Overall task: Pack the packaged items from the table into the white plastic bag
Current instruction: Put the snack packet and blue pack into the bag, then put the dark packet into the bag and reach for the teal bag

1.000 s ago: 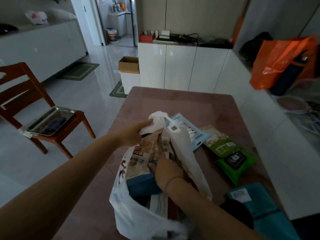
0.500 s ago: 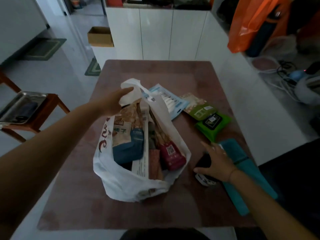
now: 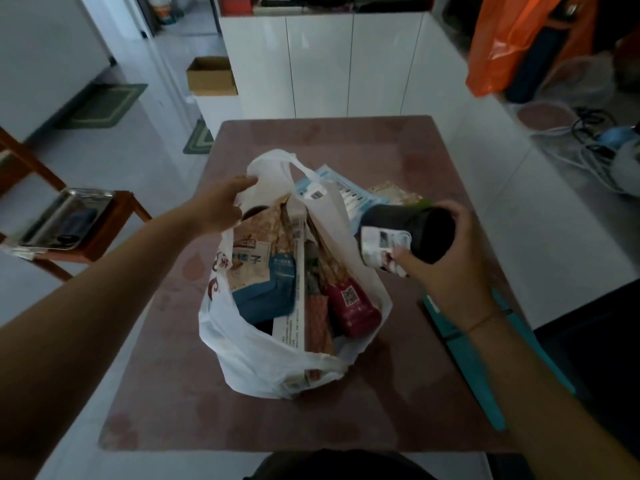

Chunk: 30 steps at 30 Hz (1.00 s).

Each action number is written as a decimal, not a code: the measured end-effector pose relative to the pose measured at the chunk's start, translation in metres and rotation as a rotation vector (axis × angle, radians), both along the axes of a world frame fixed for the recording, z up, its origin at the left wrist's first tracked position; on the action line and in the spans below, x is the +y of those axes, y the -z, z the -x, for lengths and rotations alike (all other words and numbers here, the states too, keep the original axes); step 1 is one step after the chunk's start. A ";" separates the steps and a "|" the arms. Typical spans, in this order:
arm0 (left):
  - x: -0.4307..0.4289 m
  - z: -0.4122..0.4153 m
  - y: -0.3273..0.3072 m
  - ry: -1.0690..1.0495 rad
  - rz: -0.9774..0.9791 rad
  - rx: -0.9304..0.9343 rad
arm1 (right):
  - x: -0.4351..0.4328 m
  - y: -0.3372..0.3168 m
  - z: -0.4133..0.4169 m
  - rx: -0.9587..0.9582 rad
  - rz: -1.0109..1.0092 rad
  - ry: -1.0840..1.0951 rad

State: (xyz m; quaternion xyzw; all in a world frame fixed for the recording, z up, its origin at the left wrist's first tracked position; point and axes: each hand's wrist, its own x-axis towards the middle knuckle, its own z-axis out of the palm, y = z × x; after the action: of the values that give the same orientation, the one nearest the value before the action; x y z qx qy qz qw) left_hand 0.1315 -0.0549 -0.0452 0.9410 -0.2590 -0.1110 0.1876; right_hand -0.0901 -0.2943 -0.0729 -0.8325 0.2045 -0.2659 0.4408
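Observation:
The white plastic bag [image 3: 263, 358] stands open in the middle of the brown table [image 3: 398, 393], filled with several snack packets. My left hand [image 3: 221, 206] grips the bag's far left handle and holds it up. My right hand [image 3: 446, 258] holds a black rolled item with a white label [image 3: 405, 233] in the air just right of the bag's mouth. A light blue packet [image 3: 346, 192] lies behind the bag, and a beige packet [image 3: 391, 194] peeks out past the black item. A teal package [image 3: 481, 368] lies on the table under my right forearm.
A wooden chair [image 3: 114, 216] with a metal tray [image 3: 62, 220] stands to the left. White cabinets [image 3: 346, 64] and a cardboard box [image 3: 211, 76] are beyond the table. An orange bag [image 3: 502, 46] and cables [image 3: 595, 133] sit at the right.
My right hand left the bag, reached to the black item on the table by the teal package, then lifted it up beside the bag's mouth. My left hand kept holding the handle.

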 end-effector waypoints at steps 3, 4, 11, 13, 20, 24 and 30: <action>0.008 -0.004 -0.005 -0.001 -0.015 0.022 | 0.043 -0.009 -0.037 -0.084 -0.149 -0.164; 0.009 -0.004 -0.004 0.012 -0.029 0.028 | 0.060 -0.003 -0.048 -0.067 -0.111 -0.144; -0.002 -0.003 0.013 0.015 -0.112 -0.107 | 0.121 0.042 -0.066 0.055 -0.020 -0.120; -0.013 -0.002 0.009 -0.022 -0.071 -0.293 | 0.120 0.048 -0.059 0.065 -0.063 -0.170; -0.078 -0.021 0.010 0.288 -0.180 -0.587 | 0.105 0.050 -0.058 0.138 -0.272 -0.153; -0.106 -0.027 0.004 0.450 -0.385 -0.497 | 0.096 0.048 -0.071 0.153 -0.559 -0.171; -0.109 -0.018 -0.038 0.314 0.193 -0.271 | 0.085 0.047 -0.100 -0.015 -0.727 0.009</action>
State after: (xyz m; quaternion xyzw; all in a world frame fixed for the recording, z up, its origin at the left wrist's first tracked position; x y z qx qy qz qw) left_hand 0.1491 -0.1644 -0.0070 0.8730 -0.4346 0.0141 0.2208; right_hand 0.0099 -0.2094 -0.1198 -0.6187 0.2859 -0.1839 0.7083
